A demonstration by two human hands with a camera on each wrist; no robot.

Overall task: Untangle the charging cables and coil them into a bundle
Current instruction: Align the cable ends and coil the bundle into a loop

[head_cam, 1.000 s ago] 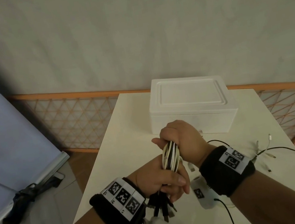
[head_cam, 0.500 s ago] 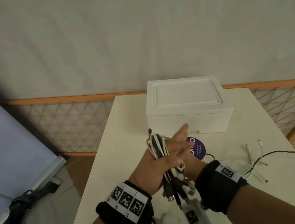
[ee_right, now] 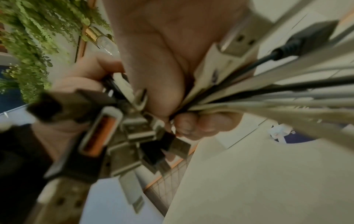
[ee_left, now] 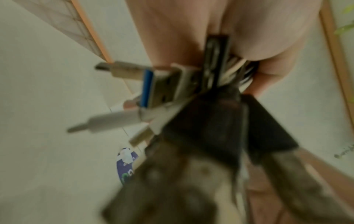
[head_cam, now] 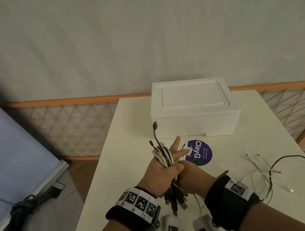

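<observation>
Fingers point(head_cam: 177, 145) of our left hand point(head_cam: 162, 171) stood partly straightened, with the folded bundle of charging cables point(head_cam: 164, 157) lying across the palm and the thumb pressed against it. Our right hand point(head_cam: 190, 171) sat just beneath, its fingers point(ee_right: 199, 123) clenched around the same bundle lower down (the right wrist view showed white and black cords fanning out past the knuckles). A cluster of USB plugs point(head_cam: 175, 198) hung below both hands, and one black cable end point(head_cam: 155, 133) stuck up above the bundle. We held all this above the cream counter point(head_cam: 127, 160). On the counter, to our right, loose white and black cables point(head_cam: 268, 174) lay tangled, well apart from the bundle. A purple round sticker point(head_cam: 202, 152) lay just past our hands, and a white foam box point(head_cam: 193, 108) stood at the far end.
</observation>
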